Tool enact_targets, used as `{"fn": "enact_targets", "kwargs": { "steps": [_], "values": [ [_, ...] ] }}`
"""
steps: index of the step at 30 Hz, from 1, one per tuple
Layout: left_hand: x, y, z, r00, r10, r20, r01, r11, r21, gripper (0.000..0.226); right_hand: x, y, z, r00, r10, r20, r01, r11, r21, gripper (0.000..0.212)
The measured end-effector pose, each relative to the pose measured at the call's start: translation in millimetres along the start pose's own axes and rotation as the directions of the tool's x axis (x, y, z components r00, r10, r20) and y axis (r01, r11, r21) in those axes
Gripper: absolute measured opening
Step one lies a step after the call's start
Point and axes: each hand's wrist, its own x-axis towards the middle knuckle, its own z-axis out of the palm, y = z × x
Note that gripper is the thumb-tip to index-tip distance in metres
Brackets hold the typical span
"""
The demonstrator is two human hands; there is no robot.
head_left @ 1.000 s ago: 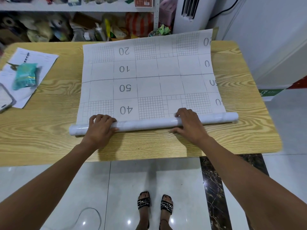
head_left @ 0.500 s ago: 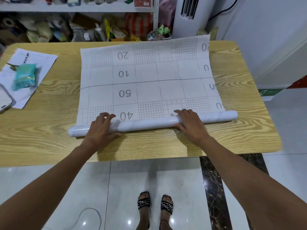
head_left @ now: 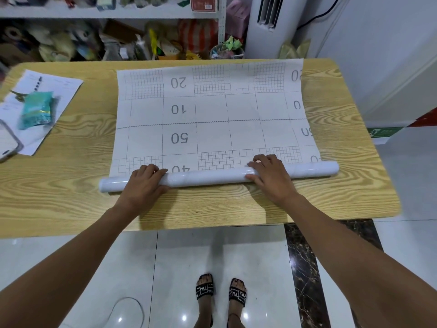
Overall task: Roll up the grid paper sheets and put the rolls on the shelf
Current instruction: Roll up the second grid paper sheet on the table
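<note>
A white grid paper sheet point(head_left: 212, 114) with upside-down numbers lies spread on the wooden table point(head_left: 71, 181). Its near end is wound into a long glossy roll point(head_left: 208, 178) lying across the table. My left hand point(head_left: 142, 185) grips the roll near its left end, fingers curled over the top. My right hand point(head_left: 272, 178) grips it right of centre, fingers over the top and thumb on the near side. The roll half covers the "40". The shelf point(head_left: 94, 13) stands behind the table, crowded with goods.
At the table's left lie a printed paper point(head_left: 59, 91), a teal packet point(head_left: 36, 108) and a phone point(head_left: 7, 140). A white standing unit point(head_left: 272, 27) is at the back right. The tiled floor and my sandalled feet point(head_left: 221, 290) show below the near table edge.
The roll has turned away from me and taken up more sheet, so the "40" is now half covered. My fingers stretched forward, then curled back over the roll.
</note>
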Motion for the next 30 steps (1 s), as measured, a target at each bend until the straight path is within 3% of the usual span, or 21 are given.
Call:
{"fn": "enact_targets", "kwargs": {
  "steps": [6,11,20,30],
  "values": [
    [-0.7,1.8,3.3,0.999,-0.024,-0.038,0.022,0.999,-0.045,0.038,-6.0,-1.2,3.8,0.999,-0.027,-0.021,0.027,1.000,0.013,0.069],
    [-2.4,0.3,2.7,0.998,-0.016,-0.056,0.014,0.999,-0.036,0.026,-4.5,-0.4,6.6,0.994,-0.038,-0.103,0.042,0.999,0.031,0.056],
    [-3.5,0.2,4.8,0.998,-0.056,-0.022,0.055,0.998,-0.021,0.061,0.0,1.7,6.5,0.994,-0.014,-0.109,0.019,0.999,0.044,0.039],
    [-5.6,-0.1,14.1,0.993,-0.083,-0.085,0.080,0.996,-0.041,0.060,3.5,-1.2,1.9,0.999,0.028,-0.037,-0.028,1.000,0.007,0.040]
  ]
}}
